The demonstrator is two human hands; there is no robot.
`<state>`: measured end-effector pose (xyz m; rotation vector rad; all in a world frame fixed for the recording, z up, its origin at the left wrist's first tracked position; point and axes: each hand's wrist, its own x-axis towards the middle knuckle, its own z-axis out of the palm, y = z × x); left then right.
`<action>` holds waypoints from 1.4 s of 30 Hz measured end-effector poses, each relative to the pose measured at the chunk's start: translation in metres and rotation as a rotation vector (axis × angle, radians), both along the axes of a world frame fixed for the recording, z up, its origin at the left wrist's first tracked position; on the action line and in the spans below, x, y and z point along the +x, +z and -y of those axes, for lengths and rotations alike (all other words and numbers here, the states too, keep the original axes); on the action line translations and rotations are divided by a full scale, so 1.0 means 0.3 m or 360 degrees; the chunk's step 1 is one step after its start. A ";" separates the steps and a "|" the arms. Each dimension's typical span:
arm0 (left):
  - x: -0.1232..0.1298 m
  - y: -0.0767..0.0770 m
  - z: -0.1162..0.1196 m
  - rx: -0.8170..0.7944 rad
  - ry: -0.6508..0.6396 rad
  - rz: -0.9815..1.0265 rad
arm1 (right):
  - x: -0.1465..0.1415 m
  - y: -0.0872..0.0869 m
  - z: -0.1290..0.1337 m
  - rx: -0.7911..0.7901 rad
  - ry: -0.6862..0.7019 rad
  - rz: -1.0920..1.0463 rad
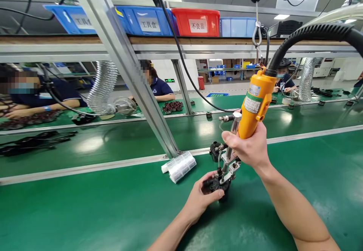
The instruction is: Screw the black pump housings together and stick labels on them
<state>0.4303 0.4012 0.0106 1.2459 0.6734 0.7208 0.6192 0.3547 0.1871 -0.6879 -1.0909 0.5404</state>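
Power screwdriver (256,101) looks hefty, so I've got my right hand (252,145) wrapped low round it, left hand (200,199) clasping stiff-looking black housing (225,191) underneath.

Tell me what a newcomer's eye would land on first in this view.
Most likely the bright orange tool, right of centre, gripped in the right hand, its lower end at a black part held by the left hand. Next, perhaps, the red bin between blue bins on the shelf above, and the slanting metal post left of centre.
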 end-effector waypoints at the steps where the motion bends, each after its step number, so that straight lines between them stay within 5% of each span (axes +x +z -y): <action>1: 0.001 0.003 0.001 -0.0008 -0.0006 0.0011 | -0.003 -0.004 -0.002 -0.0003 -0.0015 0.0018; 19: 0.003 0.013 0.014 0.0042 0.0047 -0.0025 | -0.061 -0.101 -0.059 -0.0136 -0.0079 0.0142; 31: 0.015 0.003 0.032 0.0479 -0.0023 -0.0183 | 0.091 0.082 0.142 0.0099 -0.0363 0.0119; 42: 0.031 0.011 0.043 0.0452 0.0026 -0.0231 | -0.117 0.034 0.038 0.0043 0.0124 -0.0075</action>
